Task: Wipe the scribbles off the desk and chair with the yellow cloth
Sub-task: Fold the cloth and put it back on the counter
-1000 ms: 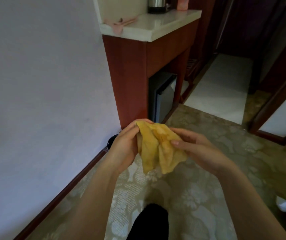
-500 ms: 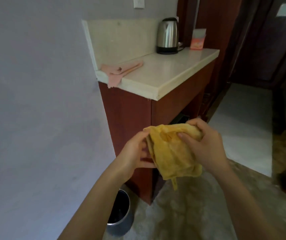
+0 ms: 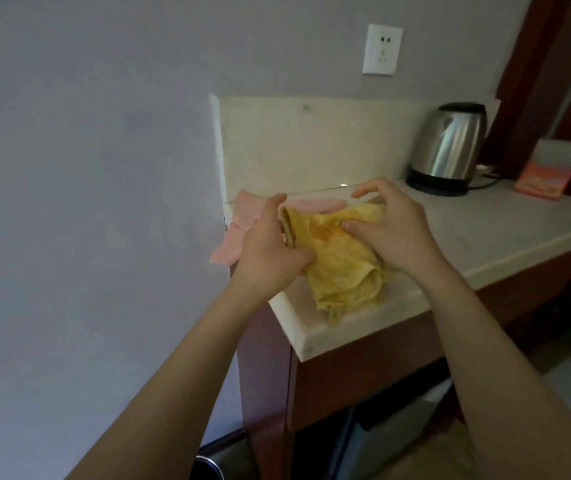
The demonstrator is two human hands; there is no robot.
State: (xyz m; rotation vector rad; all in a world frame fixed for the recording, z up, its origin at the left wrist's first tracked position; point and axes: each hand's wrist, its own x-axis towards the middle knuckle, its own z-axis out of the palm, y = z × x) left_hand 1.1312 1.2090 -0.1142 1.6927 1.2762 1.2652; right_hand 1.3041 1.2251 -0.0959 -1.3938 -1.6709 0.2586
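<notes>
**Fold the cloth [image 3: 339, 268] into a pad**

My left hand [image 3: 270, 249] pinches the cloth's left edge; my right hand [image 3: 396, 230] curls over its right side. The cloth sits bunched over the counter [image 3: 346, 336] corner. I judge a flat, firm pad best before wiping.

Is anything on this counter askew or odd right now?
The pink cloth lies crumpled at the back left corner of the counter, one end hanging over the edge by the wall. The yellow cloth, gripped by the left hand and right hand, shows darker orange patches. The kettle stands upright; nothing spilled.
</notes>
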